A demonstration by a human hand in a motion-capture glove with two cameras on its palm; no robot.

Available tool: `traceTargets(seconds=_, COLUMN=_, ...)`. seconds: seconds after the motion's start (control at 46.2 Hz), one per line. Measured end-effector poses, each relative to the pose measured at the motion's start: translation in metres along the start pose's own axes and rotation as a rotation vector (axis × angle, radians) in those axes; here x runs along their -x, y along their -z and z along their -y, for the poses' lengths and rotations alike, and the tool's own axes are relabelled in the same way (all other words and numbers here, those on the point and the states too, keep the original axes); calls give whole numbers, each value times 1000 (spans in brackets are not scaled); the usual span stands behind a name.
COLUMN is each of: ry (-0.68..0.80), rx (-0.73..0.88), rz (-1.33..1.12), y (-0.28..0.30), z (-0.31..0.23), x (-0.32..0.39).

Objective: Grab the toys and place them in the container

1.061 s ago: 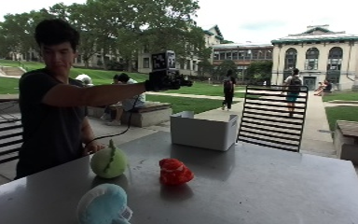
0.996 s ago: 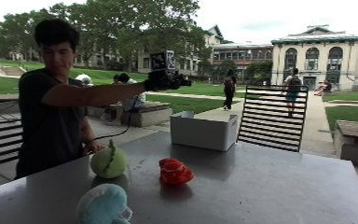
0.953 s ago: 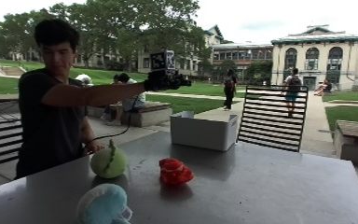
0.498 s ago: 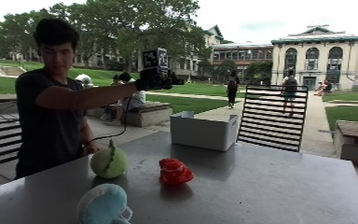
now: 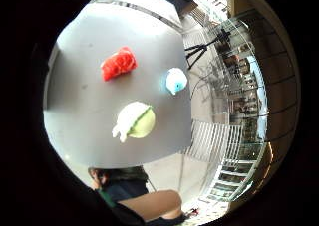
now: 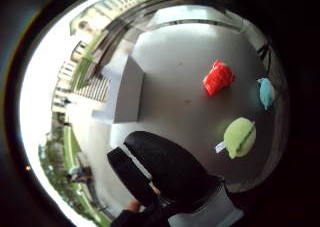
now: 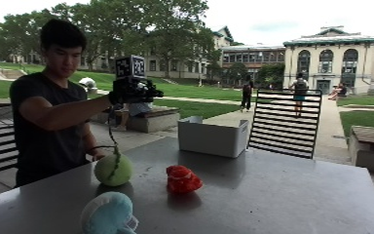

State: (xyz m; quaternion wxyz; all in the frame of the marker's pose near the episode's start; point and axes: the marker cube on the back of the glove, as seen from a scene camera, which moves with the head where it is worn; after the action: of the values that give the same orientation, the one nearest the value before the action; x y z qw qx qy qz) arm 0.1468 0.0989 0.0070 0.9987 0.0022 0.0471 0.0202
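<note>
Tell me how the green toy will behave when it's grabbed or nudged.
The green toy looks round, so a nudge would probably roll it across the table. It seems to be plush, so likely soft, light and squashable rather than fragile. The seam and tag visible in the palm views may give fingers purchase.

A grey table (image 7: 290, 195) stands outdoors, with a black slatted chair (image 7: 284, 122) just behind its far edge.

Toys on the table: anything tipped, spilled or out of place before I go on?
Nothing stands out. The green toy, red toy and blue toy lie apart on the table, none in the container yet. The container stands upright. The gloved right hand hangs above, holding nothing.
</note>
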Motion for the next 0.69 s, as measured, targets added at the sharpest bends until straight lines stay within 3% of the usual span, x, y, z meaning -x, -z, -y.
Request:
traceTargets(seconds=0.195, ry=-33, rx=-10, rz=13, y=-39, z=-17, x=-54)
traceTargets(seconds=0.693, ry=-106, rx=116, rz=72, y=-150, z=-63, x=-91)
